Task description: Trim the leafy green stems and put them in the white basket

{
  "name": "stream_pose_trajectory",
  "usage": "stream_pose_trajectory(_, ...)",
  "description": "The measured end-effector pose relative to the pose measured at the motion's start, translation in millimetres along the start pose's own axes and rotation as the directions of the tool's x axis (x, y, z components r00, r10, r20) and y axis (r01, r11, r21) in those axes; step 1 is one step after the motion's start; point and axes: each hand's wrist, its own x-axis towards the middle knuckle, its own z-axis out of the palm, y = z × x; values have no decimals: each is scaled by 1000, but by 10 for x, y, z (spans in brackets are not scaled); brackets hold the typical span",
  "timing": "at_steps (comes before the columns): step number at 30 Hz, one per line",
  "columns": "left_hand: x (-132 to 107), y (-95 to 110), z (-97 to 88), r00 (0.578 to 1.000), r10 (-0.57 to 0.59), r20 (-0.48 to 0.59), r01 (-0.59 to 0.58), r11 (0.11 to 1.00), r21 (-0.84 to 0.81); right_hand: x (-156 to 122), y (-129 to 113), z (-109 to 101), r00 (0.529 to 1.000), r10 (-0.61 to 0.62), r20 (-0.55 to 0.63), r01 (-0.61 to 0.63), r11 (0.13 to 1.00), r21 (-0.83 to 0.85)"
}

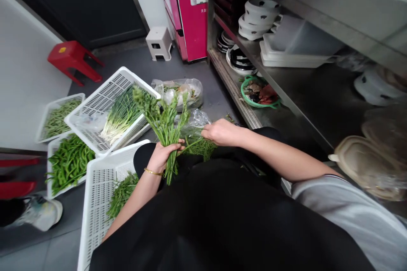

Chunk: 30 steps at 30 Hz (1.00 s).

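Observation:
My left hand [163, 156] is closed around a bunch of leafy green stalks [162, 118], held upright above my lap. My right hand [221, 132] is closed, pinching a thin stem that runs from the bunch, above a pile of loose green stems [200, 147] on my black apron. A gold bracelet sits on my left wrist. Just below my left arm, a white slotted basket [97, 203] holds a few of the same greens [122, 192].
Other white baskets on the floor hold green onions [122, 114], green peppers [68, 163] and green beans [57, 120]. Plastic bags [181, 91] lie ahead. A steel shelf [286, 89] at right carries bowls, trays and a green colander [259, 92]. A red stool [73, 59] and a white stool [159, 42] stand behind.

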Motion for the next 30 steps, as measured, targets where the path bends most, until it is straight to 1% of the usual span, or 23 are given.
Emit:
stream_pose_trajectory(1,2,-1,-33,1000,7,-15,-7,1000,-18,-46,40,-40,1000,21,18,-21,1000,16)
stream_pose_trajectory(3,0,4,-76,1000,5,13,-4,999,-41,-116,92,-110,997,72,32,-73,996,47)
stream_pose_trajectory(7,-34,26,-58,983,-26,183,27,1000,-6,-127,108,-142,984,177,-13,-174,977,121)
stream_pose_trajectory(9,-49,29,-45,974,-32,225,24,999,36,-119,141,-102,977,203,-61,-181,949,260)
stream_pose_trajectory(10,-52,28,-48,976,-26,217,15,998,54,-129,174,-78,970,222,-101,-170,911,375)
stream_pose_trajectory(11,-53,26,-58,982,-18,190,6,998,65,-148,214,-56,952,264,-153,-154,848,507)
stream_pose_trajectory(12,-52,23,-73,988,-12,155,1,998,70,-174,256,-41,921,332,-206,-134,764,631)
stream_pose_trajectory(13,-50,20,-89,993,-11,119,2,997,74,-201,291,-32,878,409,-248,-109,675,730)
stream_pose_trajectory(14,-47,16,-102,996,-14,92,6,996,84,-223,312,-32,835,476,-276,-84,606,791)
stream_pose_trajectory(15,-45,13,-108,997,-16,74,9,995,100,-233,311,-37,809,507,-298,-64,579,813)
stream_pose_trajectory(16,-42,10,-105,998,-16,67,8,992,124,-224,283,-46,811,491,-317,-50,599,799)
stream_pose_trajectory(17,-38,8,-90,997,-15,72,4,988,155,-194,228,-54,840,434,-325,-43,651,758)
stream_pose_trajectory(18,-33,8,-63,996,-13,85,-3,983,185,-144,148,-56,882,351,-314,-40,720,693)
stream_pose_trajectory(20,-21,10,12,993,-12,120,-16,974,226,3,-53,-35,955,193,-227,-50,855,516)
stream_pose_trajectory(21,-15,12,54,990,-7,139,-26,972,233,86,-154,-11,978,129,-162,-49,904,425)
stream_pose_trajectory(23,-8,14,120,985,11,175,-50,974,220,232,-311,57,999,24,-42,-11,957,290)
stream_pose_trajectory(24,-7,13,137,981,21,193,-61,977,204,281,-354,91,1000,-23,-2,23,964,265)
stream_pose_trajectory(25,-9,10,141,978,26,209,-65,981,183,309,-368,120,998,-65,10,60,957,284)
stream_pose_trajectory(26,-13,5,132,976,26,217,-61,986,156,312,-353,141,995,-94,-15,93,933,349)
stream_pose_trajectory(27,-20,-2,113,976,21,217,-49,991,126,293,-311,152,993,-92,-76,116,886,450)
stream_pose_trajectory(28,-27,-8,85,978,13,206,-32,995,91,252,-247,154,986,-52,-157,134,810,570)
stream_pose_trajectory(29,-36,-13,55,982,2,189,-12,999,51,196,-167,148,972,24,-235,149,710,688)
stream_pose_trajectory(30,-44,-15,25,985,-10,173,8,1000,9,129,-79,138,950,126,-287,158,599,785)
